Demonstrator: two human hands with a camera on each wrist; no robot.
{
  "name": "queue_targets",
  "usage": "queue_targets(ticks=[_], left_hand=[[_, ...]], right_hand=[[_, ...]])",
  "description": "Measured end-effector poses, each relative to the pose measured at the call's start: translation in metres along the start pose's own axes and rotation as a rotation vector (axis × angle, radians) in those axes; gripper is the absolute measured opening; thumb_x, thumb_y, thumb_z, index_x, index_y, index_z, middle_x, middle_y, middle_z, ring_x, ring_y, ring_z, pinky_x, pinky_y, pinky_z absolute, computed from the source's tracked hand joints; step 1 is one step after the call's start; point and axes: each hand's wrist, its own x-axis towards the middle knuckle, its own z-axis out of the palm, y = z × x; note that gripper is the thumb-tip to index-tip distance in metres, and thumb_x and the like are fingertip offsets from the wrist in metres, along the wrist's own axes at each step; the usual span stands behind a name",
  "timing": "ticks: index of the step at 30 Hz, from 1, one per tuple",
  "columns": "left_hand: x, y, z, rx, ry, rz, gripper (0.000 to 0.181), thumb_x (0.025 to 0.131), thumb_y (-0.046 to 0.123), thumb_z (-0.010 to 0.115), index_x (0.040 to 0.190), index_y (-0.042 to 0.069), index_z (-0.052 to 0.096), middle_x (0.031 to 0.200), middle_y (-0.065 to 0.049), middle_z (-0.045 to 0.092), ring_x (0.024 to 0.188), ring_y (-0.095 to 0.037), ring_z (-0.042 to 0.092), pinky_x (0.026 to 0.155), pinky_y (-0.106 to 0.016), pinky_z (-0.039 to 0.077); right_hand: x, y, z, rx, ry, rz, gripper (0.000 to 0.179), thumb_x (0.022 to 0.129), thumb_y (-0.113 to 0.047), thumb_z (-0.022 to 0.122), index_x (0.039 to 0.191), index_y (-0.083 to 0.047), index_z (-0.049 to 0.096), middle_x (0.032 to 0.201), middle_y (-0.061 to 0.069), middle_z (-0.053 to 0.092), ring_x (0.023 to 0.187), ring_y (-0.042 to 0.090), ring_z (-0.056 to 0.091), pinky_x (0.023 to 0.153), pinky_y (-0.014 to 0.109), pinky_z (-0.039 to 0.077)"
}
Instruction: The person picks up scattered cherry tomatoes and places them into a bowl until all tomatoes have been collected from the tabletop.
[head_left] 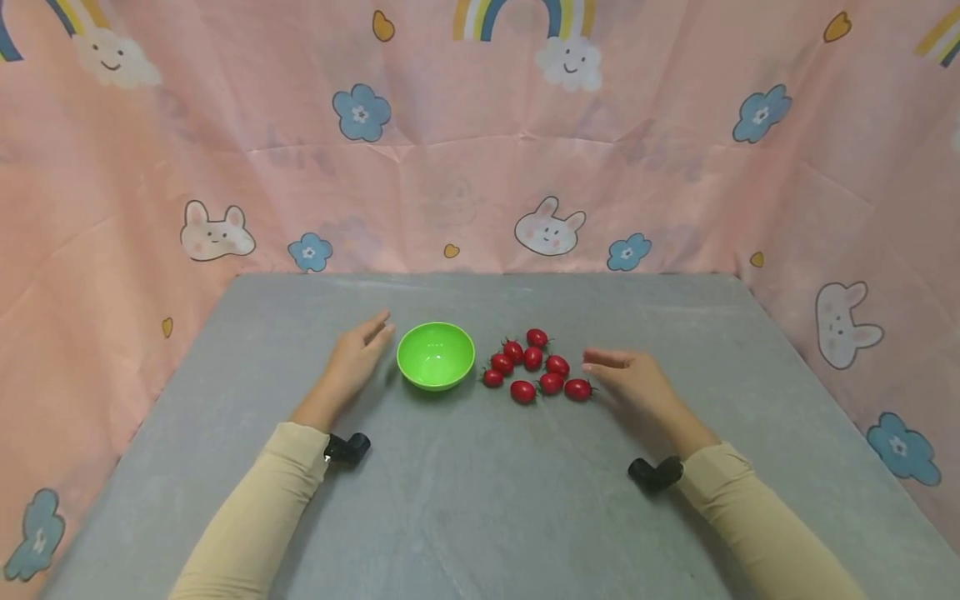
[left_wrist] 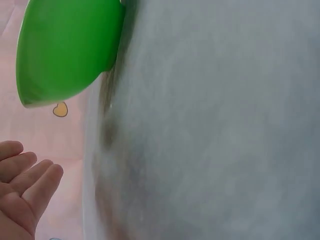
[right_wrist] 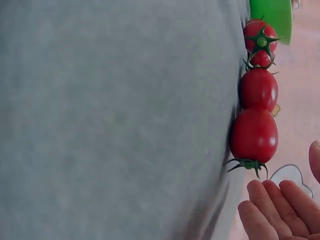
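Observation:
A bright green bowl (head_left: 436, 357) stands upright on the grey table, and its inside shows nothing in it. My left hand (head_left: 354, 360) hovers just left of the bowl, fingers extended and apart from it; the left wrist view shows those fingers (left_wrist: 42, 187) below the bowl's side (left_wrist: 70, 50). Several small red cherry tomatoes (head_left: 532, 358) with green stems lie in a loose group right of the bowl. To their right, my right hand (head_left: 633, 379) is held with straight fingers, touching nothing. In the right wrist view its fingertips (right_wrist: 256, 187) are near the closest tomato (right_wrist: 254, 136).
The grey table (head_left: 480, 500) reaches back to a pink cloth (head_left: 465, 167) printed with rabbits, flowers and rainbows, which also hangs at both sides. Black wrist cameras (head_left: 348, 448) sit at both cuffs, low over the table.

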Motion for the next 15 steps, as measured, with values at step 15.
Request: queue_targets(ticks=[15], left_hand=[[-0.004,-0.001,0.015,-0.208,0.015,-0.066,0.054,0.105,0.04,0.046,0.151,0.013,0.043,0.159,-0.005,0.04,0.15,-0.026,0.03,0.123,-0.046,0.027]], right_hand=[[0.0,0.007,0.005,0.033,0.004,-0.011,0.051,0.093,-0.038,0.07,0.134,-0.008,0.063,0.137,0.013,0.062,0.137,0.03,0.049,0.111,0.046,0.043]])
